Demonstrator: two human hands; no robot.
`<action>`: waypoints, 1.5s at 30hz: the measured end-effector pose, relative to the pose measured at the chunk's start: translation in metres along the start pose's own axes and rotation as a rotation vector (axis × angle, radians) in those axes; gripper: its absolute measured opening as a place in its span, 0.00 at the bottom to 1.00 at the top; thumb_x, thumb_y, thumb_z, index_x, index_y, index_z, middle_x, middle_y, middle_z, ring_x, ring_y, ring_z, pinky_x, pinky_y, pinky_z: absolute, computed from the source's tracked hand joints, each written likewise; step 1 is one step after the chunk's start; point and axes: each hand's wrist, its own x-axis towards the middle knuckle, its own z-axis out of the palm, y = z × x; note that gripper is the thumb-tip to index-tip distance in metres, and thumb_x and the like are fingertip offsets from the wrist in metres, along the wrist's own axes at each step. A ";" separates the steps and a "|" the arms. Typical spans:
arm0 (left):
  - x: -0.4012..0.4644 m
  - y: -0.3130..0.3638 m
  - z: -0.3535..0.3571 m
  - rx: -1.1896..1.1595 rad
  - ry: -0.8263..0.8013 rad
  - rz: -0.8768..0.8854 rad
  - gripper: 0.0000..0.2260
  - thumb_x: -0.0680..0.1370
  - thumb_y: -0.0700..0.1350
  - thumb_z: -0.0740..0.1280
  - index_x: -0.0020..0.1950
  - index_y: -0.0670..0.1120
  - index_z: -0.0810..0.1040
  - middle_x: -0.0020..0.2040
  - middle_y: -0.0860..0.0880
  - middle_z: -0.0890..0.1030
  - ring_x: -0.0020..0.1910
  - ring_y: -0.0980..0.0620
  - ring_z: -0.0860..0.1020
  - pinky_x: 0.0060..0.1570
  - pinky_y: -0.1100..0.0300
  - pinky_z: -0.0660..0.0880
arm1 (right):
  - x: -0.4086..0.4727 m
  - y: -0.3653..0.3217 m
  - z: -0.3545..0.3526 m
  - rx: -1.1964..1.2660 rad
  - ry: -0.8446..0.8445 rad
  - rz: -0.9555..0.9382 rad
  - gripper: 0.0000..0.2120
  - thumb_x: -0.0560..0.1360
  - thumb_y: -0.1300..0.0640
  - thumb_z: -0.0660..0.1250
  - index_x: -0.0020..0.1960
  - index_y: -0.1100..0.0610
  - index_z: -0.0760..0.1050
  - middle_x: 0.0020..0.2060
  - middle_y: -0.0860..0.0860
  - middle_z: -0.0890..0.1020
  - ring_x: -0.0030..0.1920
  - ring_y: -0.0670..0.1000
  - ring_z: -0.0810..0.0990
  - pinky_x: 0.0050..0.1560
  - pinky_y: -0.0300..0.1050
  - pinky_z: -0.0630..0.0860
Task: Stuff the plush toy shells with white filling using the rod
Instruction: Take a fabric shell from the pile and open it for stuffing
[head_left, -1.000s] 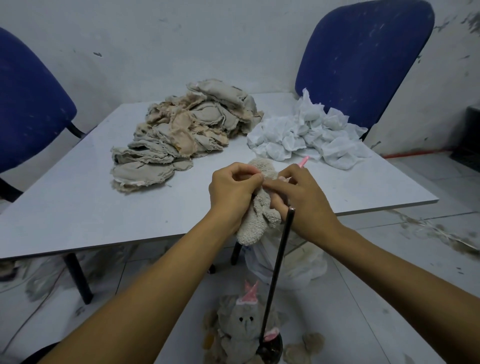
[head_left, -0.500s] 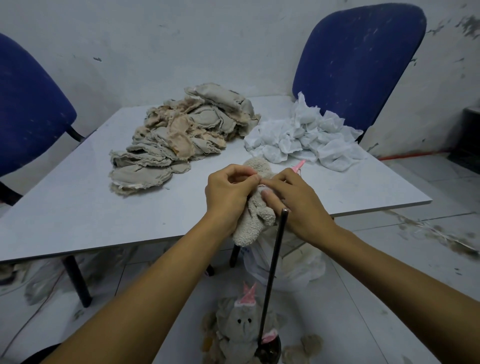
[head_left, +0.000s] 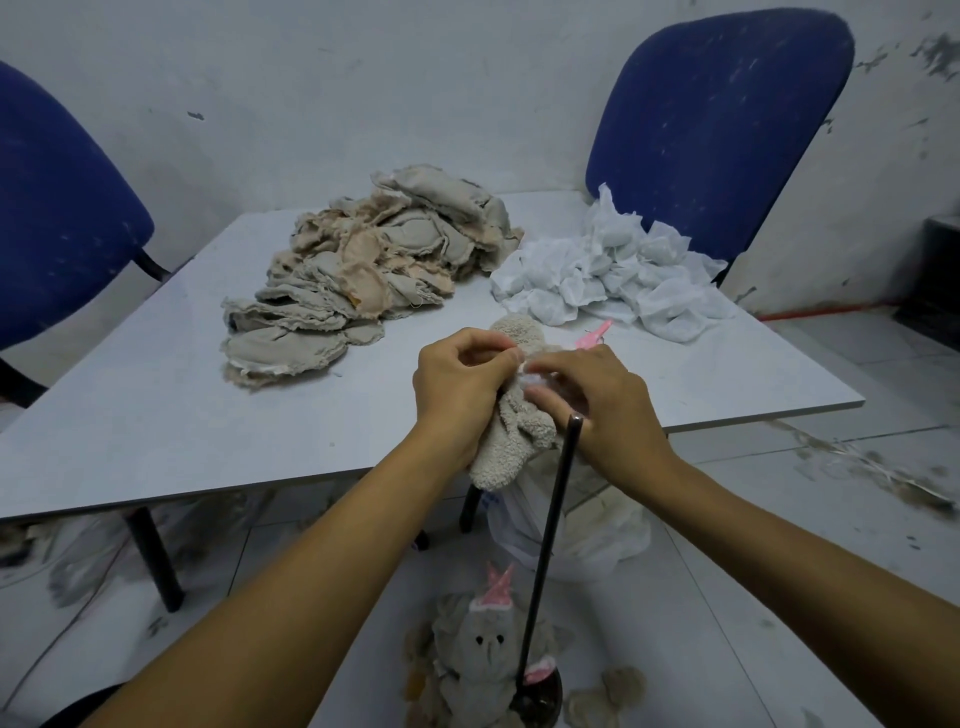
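Note:
A grey fuzzy plush toy shell (head_left: 511, 441) hangs above the table's near edge, held between both hands. My left hand (head_left: 457, 387) grips its left side, fingers curled at its opening. My right hand (head_left: 597, 402) pinches white filling (head_left: 532, 378) at that opening. A black rod (head_left: 550, 525) stands upright on a round base on the floor, its tip just below my right hand. A heap of flat beige and grey shells (head_left: 374, 265) lies on the table (head_left: 156, 415). White filling bundles (head_left: 608, 270) are piled at the back right.
A stuffed grey plush toy (head_left: 488, 654) with a pink hat sits on the floor by the rod's base. A white plastic bag (head_left: 597, 535) lies under the table. Blue chairs stand at the left (head_left: 52, 208) and back right (head_left: 722, 119). A pink piece (head_left: 595, 332) lies on the table.
Both hands have stayed at the shell's opening, with the right fingers shifting slightly over the filling. The view has tilted a little.

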 end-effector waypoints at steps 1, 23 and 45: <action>0.000 0.000 0.000 -0.003 0.000 -0.001 0.09 0.70 0.37 0.76 0.37 0.51 0.84 0.37 0.49 0.85 0.40 0.51 0.83 0.45 0.56 0.80 | 0.000 0.000 0.002 -0.031 0.008 -0.018 0.12 0.76 0.55 0.72 0.59 0.54 0.82 0.49 0.49 0.81 0.51 0.53 0.76 0.48 0.51 0.76; -0.012 0.007 0.001 0.101 0.067 0.150 0.09 0.74 0.39 0.74 0.43 0.53 0.82 0.40 0.55 0.84 0.43 0.58 0.83 0.46 0.60 0.80 | 0.009 -0.002 -0.001 0.008 -0.144 0.129 0.18 0.81 0.49 0.65 0.69 0.48 0.72 0.43 0.43 0.78 0.43 0.45 0.76 0.45 0.45 0.74; -0.006 0.016 -0.005 0.450 -0.197 0.078 0.14 0.73 0.46 0.65 0.57 0.57 0.76 0.56 0.48 0.76 0.57 0.50 0.76 0.53 0.55 0.75 | 0.024 -0.019 -0.008 0.583 -0.161 0.377 0.16 0.77 0.64 0.64 0.60 0.47 0.74 0.54 0.48 0.80 0.52 0.47 0.81 0.52 0.44 0.78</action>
